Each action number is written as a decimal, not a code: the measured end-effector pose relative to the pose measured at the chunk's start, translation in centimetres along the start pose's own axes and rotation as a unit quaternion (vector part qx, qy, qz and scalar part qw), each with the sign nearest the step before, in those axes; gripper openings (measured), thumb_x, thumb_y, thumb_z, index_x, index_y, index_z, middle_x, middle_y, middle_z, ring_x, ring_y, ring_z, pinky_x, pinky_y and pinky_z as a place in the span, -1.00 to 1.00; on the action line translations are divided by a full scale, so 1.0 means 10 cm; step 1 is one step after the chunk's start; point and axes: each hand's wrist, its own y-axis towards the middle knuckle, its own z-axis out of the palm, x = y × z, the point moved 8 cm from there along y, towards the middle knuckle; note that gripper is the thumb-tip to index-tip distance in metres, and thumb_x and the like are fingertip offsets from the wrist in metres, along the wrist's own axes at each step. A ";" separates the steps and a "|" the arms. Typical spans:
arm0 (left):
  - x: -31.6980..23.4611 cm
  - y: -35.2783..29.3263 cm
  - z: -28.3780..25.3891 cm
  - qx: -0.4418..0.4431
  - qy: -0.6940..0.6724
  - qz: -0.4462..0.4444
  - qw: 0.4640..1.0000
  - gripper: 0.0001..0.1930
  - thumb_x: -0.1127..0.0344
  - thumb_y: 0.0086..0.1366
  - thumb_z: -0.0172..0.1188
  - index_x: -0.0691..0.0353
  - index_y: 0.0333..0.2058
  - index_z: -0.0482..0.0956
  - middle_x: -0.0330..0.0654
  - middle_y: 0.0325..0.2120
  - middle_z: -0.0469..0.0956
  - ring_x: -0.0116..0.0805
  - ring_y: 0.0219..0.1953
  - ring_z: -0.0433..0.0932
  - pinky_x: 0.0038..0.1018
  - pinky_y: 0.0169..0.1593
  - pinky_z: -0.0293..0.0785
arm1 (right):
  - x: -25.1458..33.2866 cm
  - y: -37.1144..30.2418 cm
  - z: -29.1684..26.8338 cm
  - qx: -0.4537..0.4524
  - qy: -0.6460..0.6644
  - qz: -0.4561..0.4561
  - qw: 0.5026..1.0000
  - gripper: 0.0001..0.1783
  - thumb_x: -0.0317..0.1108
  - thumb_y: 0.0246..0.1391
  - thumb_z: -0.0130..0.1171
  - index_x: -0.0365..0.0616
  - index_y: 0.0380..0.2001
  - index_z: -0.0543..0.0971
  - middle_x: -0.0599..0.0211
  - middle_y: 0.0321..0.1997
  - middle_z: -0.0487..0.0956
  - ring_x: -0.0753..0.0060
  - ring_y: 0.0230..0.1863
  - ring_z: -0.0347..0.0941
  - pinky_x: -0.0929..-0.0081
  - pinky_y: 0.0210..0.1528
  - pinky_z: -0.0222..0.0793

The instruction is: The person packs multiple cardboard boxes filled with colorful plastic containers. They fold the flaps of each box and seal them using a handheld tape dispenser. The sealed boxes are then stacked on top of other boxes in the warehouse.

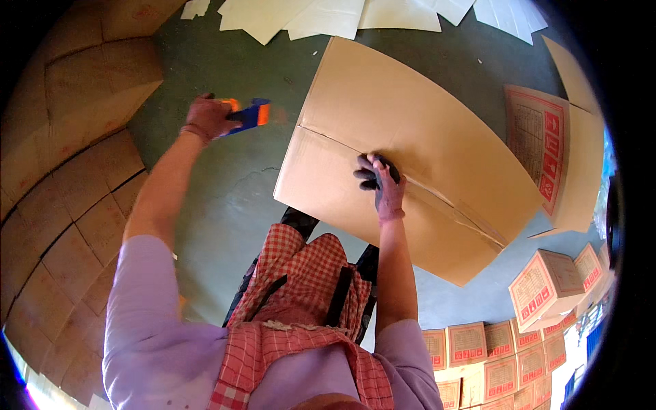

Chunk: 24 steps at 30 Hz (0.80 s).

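A large brown cardboard box (403, 102) stands before me with its top flaps folded in, and a seam runs across its top. My right hand (383, 179), in a glove with dark fingers, rests on the flaps at this seam with its fingers apart. Out to the left of the box, above the floor, my left hand (208, 117) is also gloved and closed round a blue and orange tape dispenser (250, 118). The dispenser is slightly blurred and apart from the box. Most of its handle is hidden by my fingers.
Stacked brown cartons (75, 219) form a wall on the left. Printed cartons (502, 355) are piled at the lower right, and an open carton (547, 143) stands right of the box. White sheets (328, 17) lie on the green-grey floor (219, 184) at the far side.
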 end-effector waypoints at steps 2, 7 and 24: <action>-0.41 0.24 0.07 -0.015 -0.018 0.005 1.000 -0.63 -0.07 0.00 -0.03 0.09 -0.45 0.54 -0.17 -0.47 0.51 -0.24 -0.32 0.48 -0.35 0.04 0.13 | -0.11 0.17 -0.05 0.005 0.032 0.081 0.996 -0.76 -0.12 -0.07 0.00 -0.05 -0.47 0.42 0.44 -0.58 0.39 0.51 -0.67 0.29 0.70 -0.70 0.06; -0.77 0.57 0.52 0.023 -0.131 -0.111 0.985 -0.61 -0.06 0.03 -0.09 0.07 -0.35 0.54 -0.14 -0.33 0.50 -0.22 -0.23 0.47 -0.35 -0.11 0.31 | -0.15 0.29 0.05 0.024 -0.016 0.122 0.992 -0.77 -0.13 -0.14 -0.03 -0.05 -0.50 0.43 0.37 -0.57 0.45 0.37 -0.59 0.43 0.62 -0.68 0.22; -1.64 0.05 0.24 -0.307 -0.754 -0.094 0.573 -0.86 0.34 -0.10 0.20 0.28 -0.56 0.51 -0.33 -0.62 0.43 -0.50 -0.55 0.33 -0.59 -0.38 0.29 | 0.44 -0.09 -2.58 0.028 0.304 -0.063 0.950 -0.80 -0.23 -0.13 -0.05 -0.12 -0.52 0.44 0.31 -0.55 0.45 0.34 -0.50 0.36 0.46 -0.43 0.33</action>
